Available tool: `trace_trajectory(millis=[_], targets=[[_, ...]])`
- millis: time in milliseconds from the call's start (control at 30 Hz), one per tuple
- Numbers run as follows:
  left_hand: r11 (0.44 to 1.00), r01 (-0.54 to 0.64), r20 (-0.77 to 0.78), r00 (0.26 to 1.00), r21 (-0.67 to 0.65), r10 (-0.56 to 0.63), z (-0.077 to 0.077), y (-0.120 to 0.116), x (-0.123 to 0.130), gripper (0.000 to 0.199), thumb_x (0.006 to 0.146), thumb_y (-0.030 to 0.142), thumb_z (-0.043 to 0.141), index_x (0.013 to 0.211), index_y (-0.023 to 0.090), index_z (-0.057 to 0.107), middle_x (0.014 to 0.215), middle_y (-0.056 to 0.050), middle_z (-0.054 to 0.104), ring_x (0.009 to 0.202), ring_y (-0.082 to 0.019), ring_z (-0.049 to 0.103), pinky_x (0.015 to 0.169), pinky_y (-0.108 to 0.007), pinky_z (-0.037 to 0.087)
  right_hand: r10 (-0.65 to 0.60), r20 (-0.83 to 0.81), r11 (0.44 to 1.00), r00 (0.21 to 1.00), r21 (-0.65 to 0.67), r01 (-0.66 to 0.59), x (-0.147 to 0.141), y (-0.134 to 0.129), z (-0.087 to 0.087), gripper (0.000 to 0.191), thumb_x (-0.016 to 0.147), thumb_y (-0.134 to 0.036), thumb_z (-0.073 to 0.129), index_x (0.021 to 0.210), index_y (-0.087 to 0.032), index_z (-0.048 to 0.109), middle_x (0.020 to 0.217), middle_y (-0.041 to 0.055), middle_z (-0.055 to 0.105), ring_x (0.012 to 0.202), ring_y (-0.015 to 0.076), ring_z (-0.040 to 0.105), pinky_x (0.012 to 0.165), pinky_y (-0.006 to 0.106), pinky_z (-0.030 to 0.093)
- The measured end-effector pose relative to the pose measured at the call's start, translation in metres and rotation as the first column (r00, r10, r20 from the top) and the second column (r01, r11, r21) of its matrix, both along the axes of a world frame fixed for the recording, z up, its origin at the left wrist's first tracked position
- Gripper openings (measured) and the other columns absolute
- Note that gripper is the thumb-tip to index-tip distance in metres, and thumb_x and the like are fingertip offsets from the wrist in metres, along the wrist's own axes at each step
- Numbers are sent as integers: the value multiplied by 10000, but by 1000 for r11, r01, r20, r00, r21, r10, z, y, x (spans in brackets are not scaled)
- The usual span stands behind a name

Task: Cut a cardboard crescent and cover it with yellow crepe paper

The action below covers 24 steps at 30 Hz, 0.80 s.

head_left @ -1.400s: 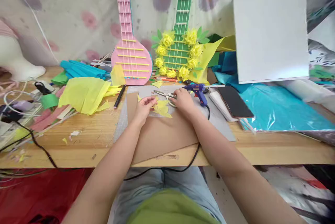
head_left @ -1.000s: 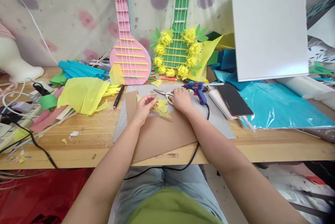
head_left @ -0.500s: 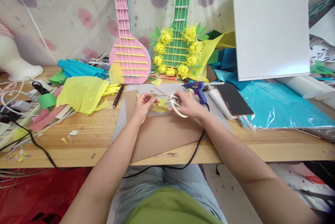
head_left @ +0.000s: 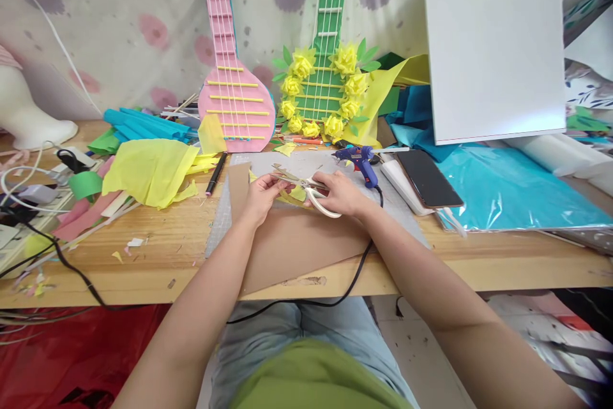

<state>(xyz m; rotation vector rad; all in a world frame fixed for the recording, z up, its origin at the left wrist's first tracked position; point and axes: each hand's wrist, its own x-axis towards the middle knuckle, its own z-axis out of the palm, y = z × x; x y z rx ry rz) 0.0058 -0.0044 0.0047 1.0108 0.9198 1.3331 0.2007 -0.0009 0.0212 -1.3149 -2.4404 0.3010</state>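
White-handled scissors (head_left: 324, 207) are in my right hand (head_left: 343, 192), its fingers through and around the handles. Their blades point left, nearly together, and reach the fingertips of my left hand (head_left: 263, 197). That hand is closed in a pinch on a small piece of yellow paper, mostly hidden by the fingers and blades. Under the blades lie yellow paper scraps (head_left: 297, 193). Both hands are above a sheet of brown cardboard (head_left: 301, 243), which rests on a greyish cutting mat (head_left: 402, 217).
A blue glue gun (head_left: 361, 163) with a black cord lies beyond my right hand, near a phone (head_left: 428, 178). A pink paper guitar (head_left: 237, 103) and a green one with yellow flowers (head_left: 318, 99) stand behind. Yellow crepe paper (head_left: 148, 170) and a black marker (head_left: 216, 174) lie left.
The scissor blades were spread apart and have come together, with their tips now at my left fingertips. My hands have otherwise barely moved; the view has shifted slightly.
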Motion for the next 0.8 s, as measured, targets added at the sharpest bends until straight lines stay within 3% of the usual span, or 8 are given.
trace_trajectory(millis=[267,467,800], targets=[[1000,12,-47,999,-11,-13,1,-1,0,361,486,378,790,711,152,621,679,-18,656,709,-187,647,704,-318,480,-25,9,999,1000,-40,25,2,-3,5,395,718,-578,520,847,-204,532,661,11,557,626,158,445,656,276,305],[1000,8,-95,995,10,-7,0,-1,-1,331,514,376,773,709,154,625,672,-16,657,671,-161,631,666,-286,466,-55,33,996,998,-63,57,2,-5,7,409,702,-584,536,855,-205,556,660,16,563,630,165,442,616,265,297],[1000,15,-116,993,19,-12,-5,1,-2,305,544,373,761,685,144,616,674,-31,672,674,-156,631,649,-267,462,-115,79,993,990,27,114,4,-2,5,426,684,-602,533,818,-201,581,587,20,551,607,174,457,573,257,262]])
